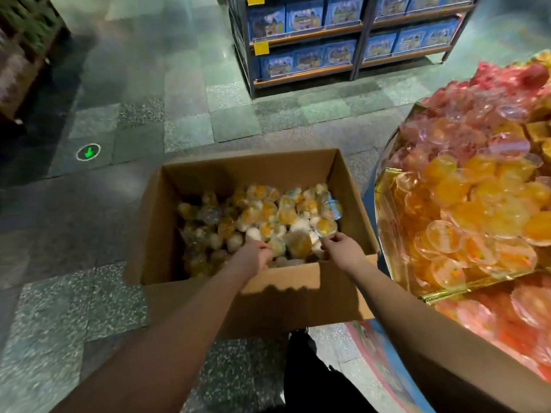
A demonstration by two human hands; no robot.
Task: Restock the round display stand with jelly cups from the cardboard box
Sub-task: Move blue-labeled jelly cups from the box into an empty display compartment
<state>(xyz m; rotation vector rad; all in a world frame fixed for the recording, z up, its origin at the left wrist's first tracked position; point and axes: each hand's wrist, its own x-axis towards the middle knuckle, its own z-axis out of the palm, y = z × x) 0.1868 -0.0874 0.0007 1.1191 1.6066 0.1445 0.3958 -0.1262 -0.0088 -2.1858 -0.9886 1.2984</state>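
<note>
Both hands reach into a cardboard box [298, 281] on a speckled tiled floor [149, 114]: left hand [258, 254] and right hand [340, 245] pinching jelly cups [268, 216], the round display stand [465, 204] just beside the box, blue shelving [343, 40] beyond.

Both arms reach down into an open cardboard box [232, 296] on the tiled floor [143, 93]; left hand [258, 254] & right hand [343, 248] have fingers curled in among the jelly cups [268, 216], mostly yellow/orange w/ some white, tho exactly which cup each grips is unclear. Round display stand [384, 186] sits just right of the box, piled w/ orange cups near & pink/red ones further back. Behind: shelf unit [357, 37] w/ blue boxes, green arrow [89, 152] lit on floor at left.
</note>
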